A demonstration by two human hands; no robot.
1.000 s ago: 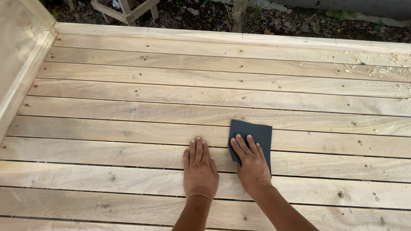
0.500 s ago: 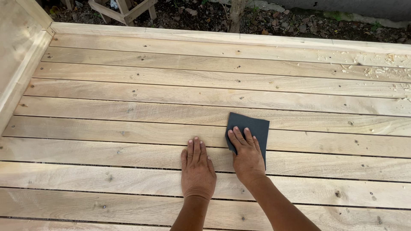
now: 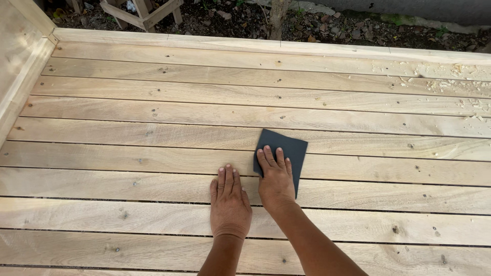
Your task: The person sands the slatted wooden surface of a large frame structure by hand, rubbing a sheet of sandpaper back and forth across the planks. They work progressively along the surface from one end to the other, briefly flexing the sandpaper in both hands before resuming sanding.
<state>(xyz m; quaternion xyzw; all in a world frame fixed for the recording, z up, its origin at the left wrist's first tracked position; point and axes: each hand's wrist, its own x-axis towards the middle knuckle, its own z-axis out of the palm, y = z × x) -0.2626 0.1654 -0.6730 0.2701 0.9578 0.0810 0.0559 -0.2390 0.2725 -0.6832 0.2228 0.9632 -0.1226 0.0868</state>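
- Fingers [image 3: 270, 158] of your right hand [image 3: 276, 181] lie flat and slightly fanned on the dark sheet of sandpaper [image 3: 286, 148], pressing down on it rather than pinching it; the thumb is tucked along the sheet's near-left edge.
- Your left hand [image 3: 230, 202] rests palm down on bare wood just left of the sandpaper, its fingers [image 3: 227, 176] straight and held close together, gripping nothing.
- Your two hands sit side by side, nearly touching at the thumbs, with the right one a little farther from you than the left.
- That sandpaper is a dark grey, roughly rectangular sheet lying flat on the wooden deck [image 3: 153, 153], turned a bit askew to the boards and spanning the gap between two planks; its far end and right edge show clear of your right hand.
- Pale planks of the deck run left to right under the sandpaper, with small dark nail or knot marks scattered over them.
- Wood shavings [image 3: 460, 87] lie on the boards well to the right of the sandpaper and farther from you.
- Beyond the deck's far edge, well past the sandpaper, you see dirt with leaf litter [image 3: 327, 25], a thin tree trunk [image 3: 279, 13] and part of a wooden frame [image 3: 143, 13].
- A raised wooden side rail [image 3: 20, 66] borders the deck far to the left of the sandpaper.
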